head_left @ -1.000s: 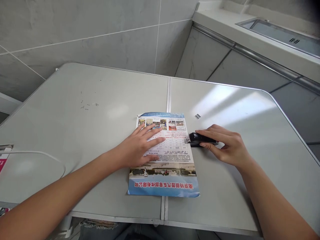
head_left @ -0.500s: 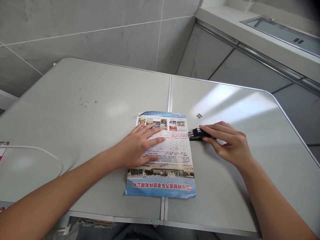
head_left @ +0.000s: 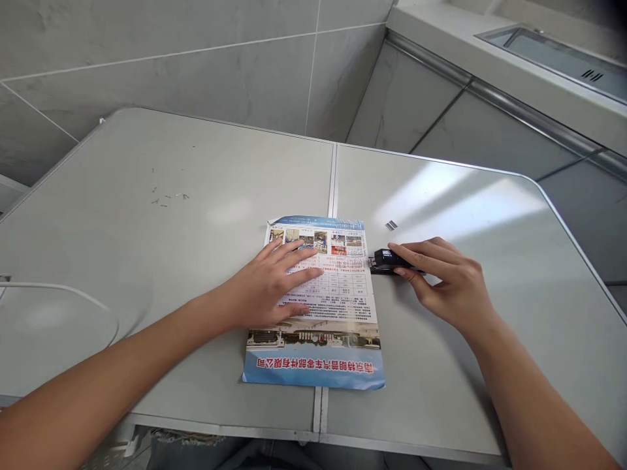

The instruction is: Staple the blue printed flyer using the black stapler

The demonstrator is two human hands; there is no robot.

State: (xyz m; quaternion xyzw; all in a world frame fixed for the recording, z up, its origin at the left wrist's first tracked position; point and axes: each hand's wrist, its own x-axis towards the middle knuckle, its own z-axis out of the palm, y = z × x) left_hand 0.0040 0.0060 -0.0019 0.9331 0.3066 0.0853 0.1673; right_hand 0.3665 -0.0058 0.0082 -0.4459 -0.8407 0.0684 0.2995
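A printed leaflet [head_left: 313,352] with blue ends, small photos and red characters lies upside down to me across the table's middle seam. My left hand [head_left: 274,284] rests flat on its left part, fingers spread. My right hand [head_left: 445,274] grips a small black stapler [head_left: 388,259] between thumb and fingers, to the right of the sheet. The stapler's front end meets the leaflet's right edge; how far the paper reaches between its jaws I cannot make out. Rows of fine marks, seemingly staples, run along the leaflet's upper right edge.
A short strip of staples [head_left: 390,225] lies beyond the stapler. Several loose staples [head_left: 166,197] are scattered on the left half of the white folding table [head_left: 235,163]. A white cable [head_left: 63,287] curves at the left. Behind stand a tiled wall and a counter [head_left: 455,39].
The view has shifted slightly. Both hands keep nearly the same places on the leaflet and the stapler; the stapler's upper arm looks a little more raised at its front.
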